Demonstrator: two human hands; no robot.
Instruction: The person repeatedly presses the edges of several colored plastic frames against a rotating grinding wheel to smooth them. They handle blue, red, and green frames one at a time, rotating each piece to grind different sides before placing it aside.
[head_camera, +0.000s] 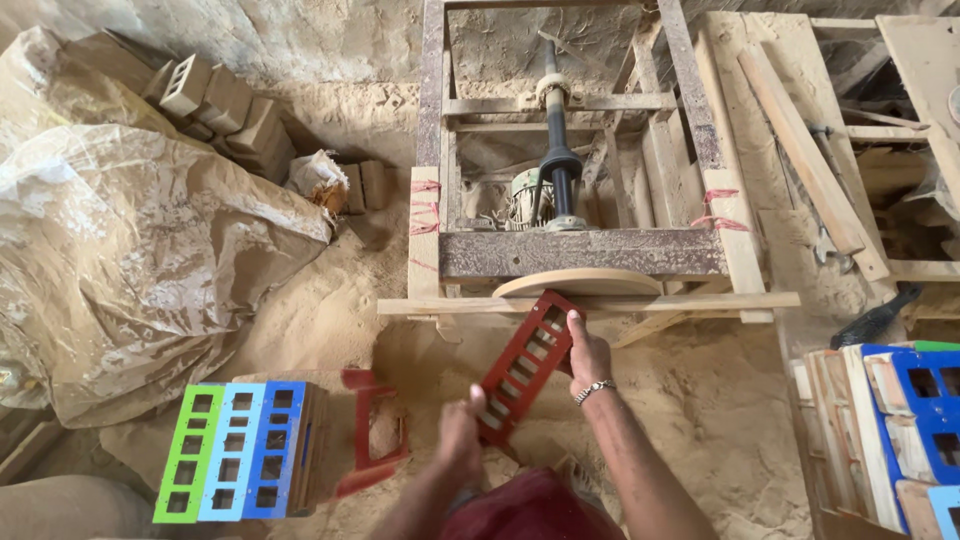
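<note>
A red wooden ladder-like frame (522, 365) with several rectangular holes is held in both hands, tilted, its upper end next to the round sanding disc (578, 283) of a wooden machine. My right hand (588, 352), with a metal bracelet on the wrist, grips the frame's upper right edge. My left hand (462, 432), blurred, holds its lower end. A second red frame (372, 432), blurred, lies on the sawdust to the left of my left hand.
Green, light blue and blue frames (238, 450) stand stacked at lower left. More frames (900, 420) sit at the right. The machine frame (580, 252) with motor and shaft stands ahead. A plastic-covered heap (130, 240) and wooden blocks (220, 105) lie left. Sawdust covers the floor.
</note>
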